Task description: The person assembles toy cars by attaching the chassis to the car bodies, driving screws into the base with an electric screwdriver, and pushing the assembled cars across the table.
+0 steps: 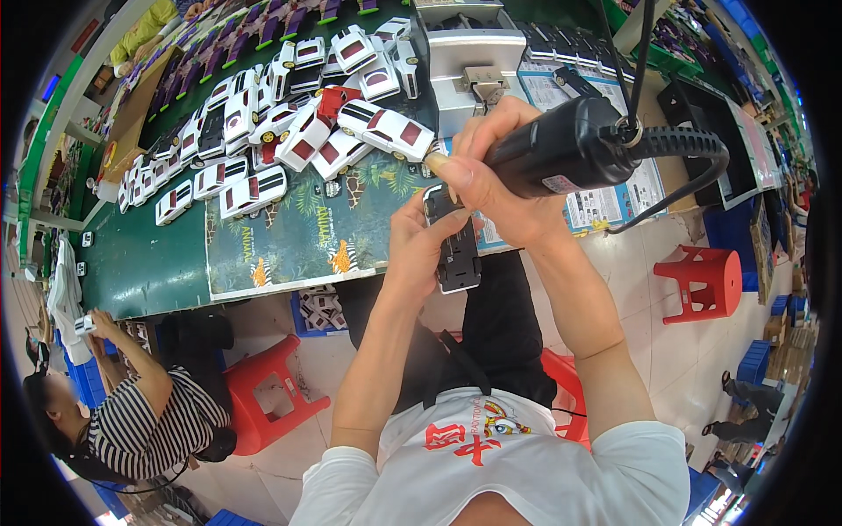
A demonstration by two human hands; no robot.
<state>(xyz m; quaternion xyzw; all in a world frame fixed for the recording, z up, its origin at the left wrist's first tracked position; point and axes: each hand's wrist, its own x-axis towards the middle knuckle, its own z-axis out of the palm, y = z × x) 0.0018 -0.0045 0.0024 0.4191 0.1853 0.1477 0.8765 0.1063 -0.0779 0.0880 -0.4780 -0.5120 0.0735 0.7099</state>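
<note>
My left hand [410, 244] is closed around a toy car [460, 261] turned so its black underside faces up, over the table's near edge. In my right hand [513, 188] is a black electric screwdriver [561, 145], its tip side pointing down toward the car's far end. My right fingers hide the bit, so I cannot tell whether it touches the car. Just left of my right hand lies a white toy car [386, 130] with dark red windows. Beyond it spreads a heap of similar white toy cars [241, 118], with one red car [337, 103] among them.
A metal fixture [478, 74] stands beyond my hands. The screwdriver's thick cable [693, 140] loops to the right. Purple and green parts [228, 44] line the far side. Red stools [702, 285] stand on the floor. At left sits a person in a striped shirt [158, 412], holding a white car.
</note>
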